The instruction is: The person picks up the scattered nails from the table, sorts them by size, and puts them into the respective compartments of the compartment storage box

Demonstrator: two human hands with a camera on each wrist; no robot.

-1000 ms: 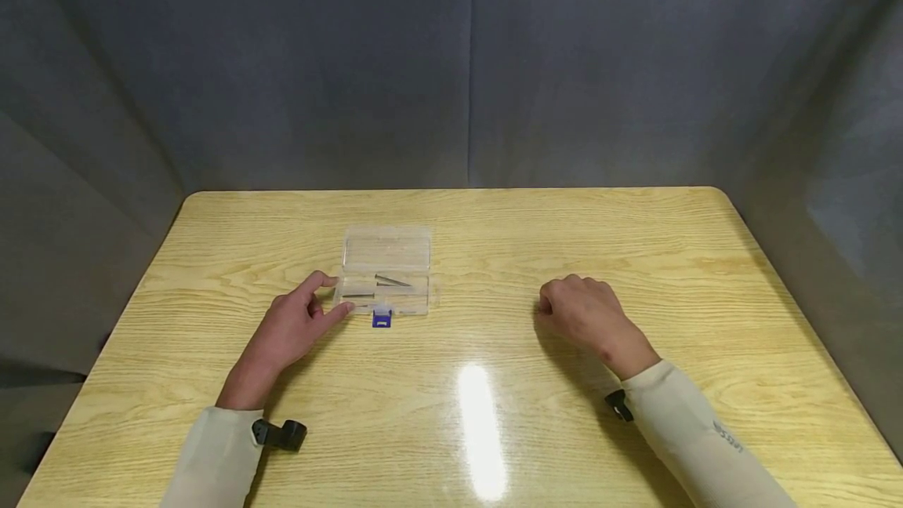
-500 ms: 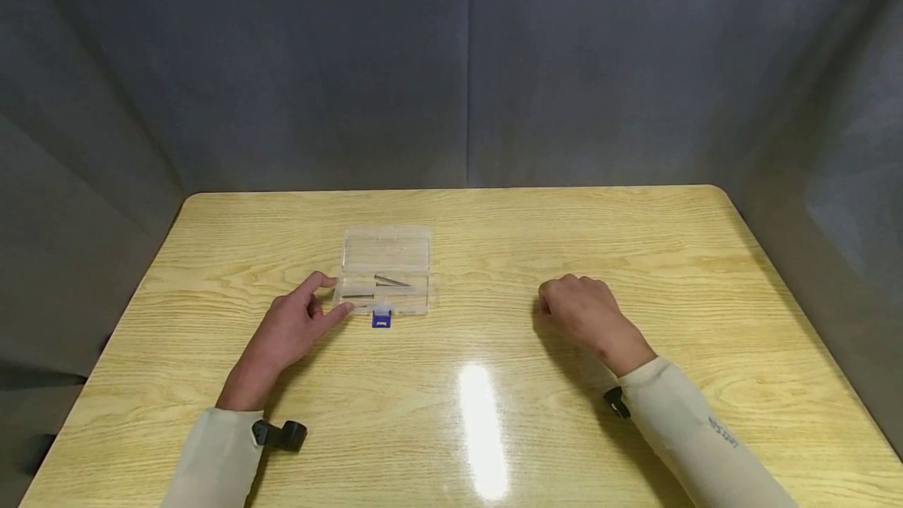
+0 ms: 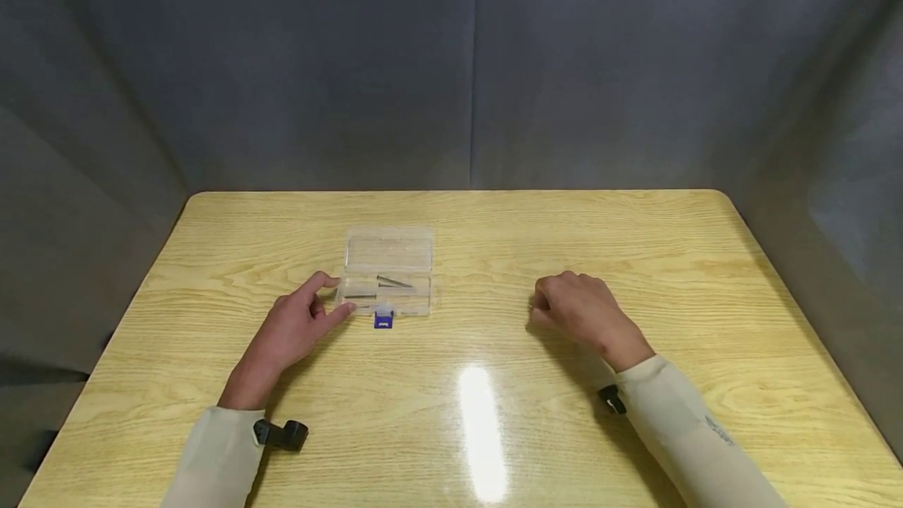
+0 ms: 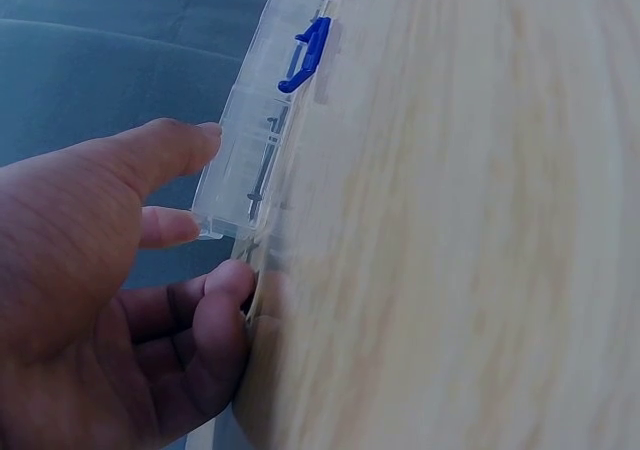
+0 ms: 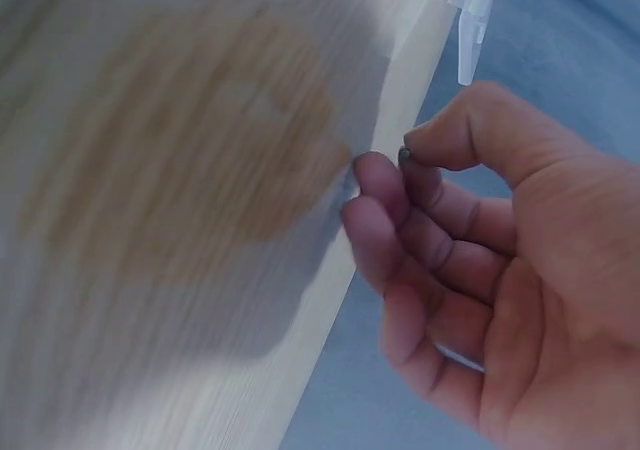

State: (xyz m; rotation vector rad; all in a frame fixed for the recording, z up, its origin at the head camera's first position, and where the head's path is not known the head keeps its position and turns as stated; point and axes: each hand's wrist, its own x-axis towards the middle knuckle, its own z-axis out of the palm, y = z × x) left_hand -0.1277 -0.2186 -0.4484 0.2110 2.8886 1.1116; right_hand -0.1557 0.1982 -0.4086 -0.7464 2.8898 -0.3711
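Note:
A clear plastic compartment box (image 3: 404,306) lies on the table with its lid (image 3: 389,249) folded back and a blue latch (image 3: 383,319) hanging at the front. Several nails (image 3: 393,281) rest in its compartments. My left hand (image 3: 292,328) holds the box's left end, thumb on the front wall and a fingertip at the side, other fingers curled below in the left wrist view. Right of the box, my right hand (image 3: 582,312) is low over the table. In the right wrist view its thumb and forefinger pinch a small dark nail end (image 5: 405,155); the rest is hidden by the fingers.
The wood-grain table (image 3: 451,382) has rounded far corners. A dark grey curtain (image 3: 339,69) surrounds its back and sides. Cameras on both wrists, the left camera (image 3: 282,435) and the right camera (image 3: 612,399), stick out near the tabletop. A bright glare strip marks the wood.
My right hand has shifted slightly left, still near the tabletop. The left hand keeps its hold, and the box has not moved on the table.

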